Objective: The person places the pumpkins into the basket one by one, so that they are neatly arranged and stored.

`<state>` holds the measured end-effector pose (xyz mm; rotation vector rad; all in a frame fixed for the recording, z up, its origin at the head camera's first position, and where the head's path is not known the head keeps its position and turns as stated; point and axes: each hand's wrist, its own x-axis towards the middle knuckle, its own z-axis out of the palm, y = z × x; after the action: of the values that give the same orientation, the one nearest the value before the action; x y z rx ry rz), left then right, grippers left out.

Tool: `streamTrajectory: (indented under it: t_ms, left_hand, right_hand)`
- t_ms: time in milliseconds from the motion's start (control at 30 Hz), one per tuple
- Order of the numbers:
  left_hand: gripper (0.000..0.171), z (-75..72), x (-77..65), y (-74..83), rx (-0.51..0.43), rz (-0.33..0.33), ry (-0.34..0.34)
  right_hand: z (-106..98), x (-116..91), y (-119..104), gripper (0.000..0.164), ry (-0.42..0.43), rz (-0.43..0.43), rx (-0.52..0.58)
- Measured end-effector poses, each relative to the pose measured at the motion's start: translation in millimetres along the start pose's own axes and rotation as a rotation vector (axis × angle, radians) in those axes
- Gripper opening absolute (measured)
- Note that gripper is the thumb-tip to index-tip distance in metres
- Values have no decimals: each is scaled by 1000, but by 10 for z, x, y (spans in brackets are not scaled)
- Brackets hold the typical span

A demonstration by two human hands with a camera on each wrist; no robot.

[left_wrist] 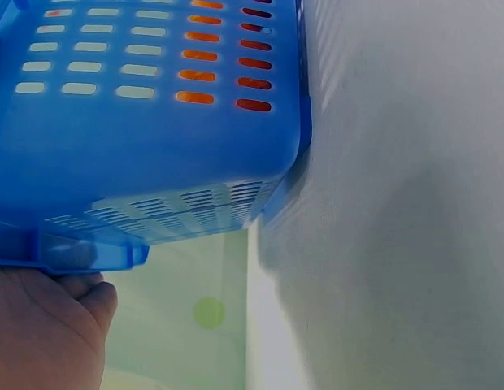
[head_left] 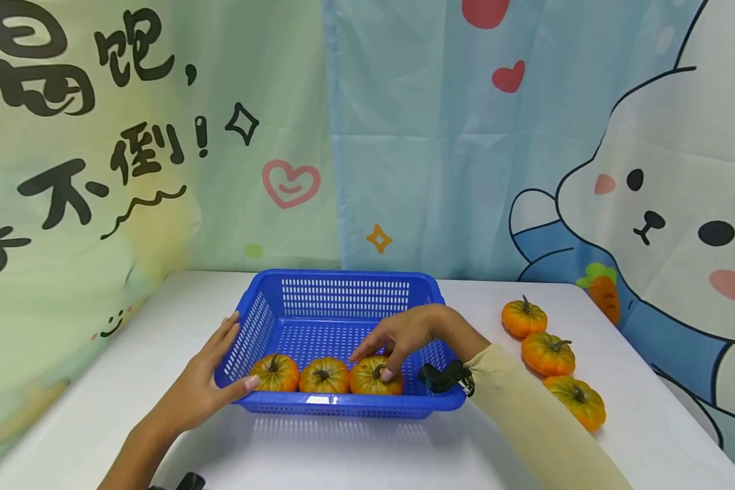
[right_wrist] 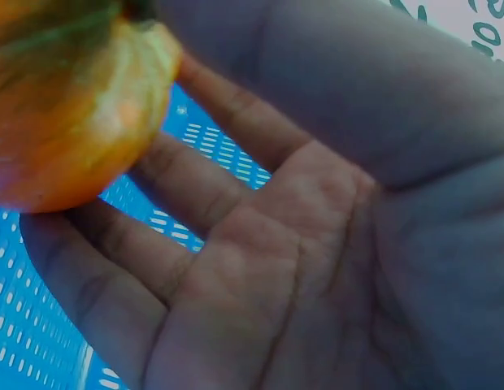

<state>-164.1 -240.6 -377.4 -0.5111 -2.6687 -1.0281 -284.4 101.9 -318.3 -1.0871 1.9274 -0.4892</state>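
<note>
Right grip (head_left: 412, 335): you've got thumb and fingers around a pumpkin (head_left: 367, 385) inside the blue basket (head_left: 343, 402), by its near wall.
Seating it: I'd set it stem-up, then loosen your fingers gently so it doesn't roll, imo.
Left grip (head_left: 205, 378): not clenched, straight fingers on the rim; looks like decent bracing.
Basket row: two pumpkins (head_left: 323, 385) left of your right grip.
Desk (head_left: 269, 463): three pumpkins (head_left: 548, 357) right of it.

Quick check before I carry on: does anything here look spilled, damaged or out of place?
Nothing stands out: the blue basket looks intact, three pumpkins sit in it, three more rest on the table, and no spill shows.
</note>
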Motion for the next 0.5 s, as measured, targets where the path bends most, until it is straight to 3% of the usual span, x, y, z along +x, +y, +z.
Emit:
streamTrajectory:
  t_ms: [300, 500]
  left_hand:
    - [90, -9, -2, -9, -1, 6, 0]
    - [90, -8, -5, -6, -6, 3, -2]
  right_hand:
    - [3, 2, -29, 72, -24, 79, 3]
    - [35, -30, -64, 74, 102, 183, -39]
